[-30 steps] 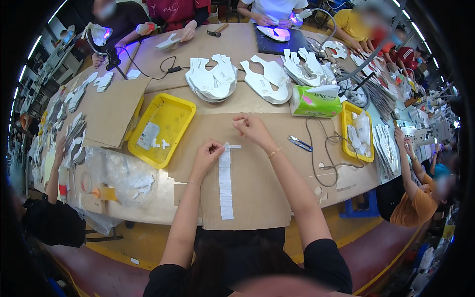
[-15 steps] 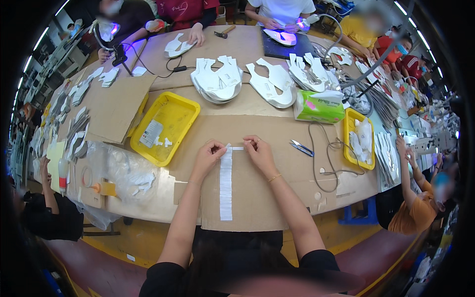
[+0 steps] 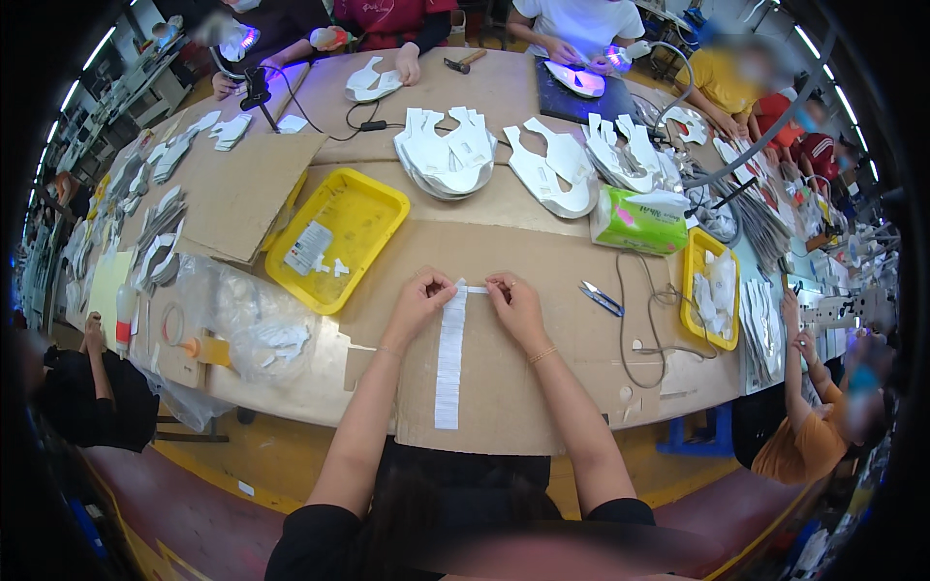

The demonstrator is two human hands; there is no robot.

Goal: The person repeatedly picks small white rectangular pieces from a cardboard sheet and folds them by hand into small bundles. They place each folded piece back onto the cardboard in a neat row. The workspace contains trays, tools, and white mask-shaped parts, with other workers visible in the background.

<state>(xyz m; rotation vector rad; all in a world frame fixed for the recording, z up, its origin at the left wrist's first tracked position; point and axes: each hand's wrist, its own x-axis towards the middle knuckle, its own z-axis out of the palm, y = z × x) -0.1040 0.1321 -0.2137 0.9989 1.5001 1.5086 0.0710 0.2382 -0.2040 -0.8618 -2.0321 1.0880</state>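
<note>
A long white strip (image 3: 449, 373), marked across into narrow sections, lies lengthwise on a brown cardboard sheet (image 3: 513, 397) in front of me. My left hand (image 3: 422, 302) pinches at the strip's far end, fingers closed. A short, narrow white piece (image 3: 477, 290) runs sideways from that end towards my right hand (image 3: 515, 308), whose thumb and fingertips are closed on its right end. Whether the short piece is still joined to the long strip cannot be made out.
Yellow trays (image 3: 360, 247) stand left and right. Thread snips (image 3: 603, 298) and a grey cord lie right of my hands. Stacked white cut pieces (image 3: 446, 160) and a green tissue pack (image 3: 639, 221) sit beyond. A plastic bag (image 3: 252, 320) lies left; co-workers surround the table.
The whole view has shifted slightly, so the table's things appear further right. My hands keep their pinches at the strip's far end, with the short piece still between them.
</note>
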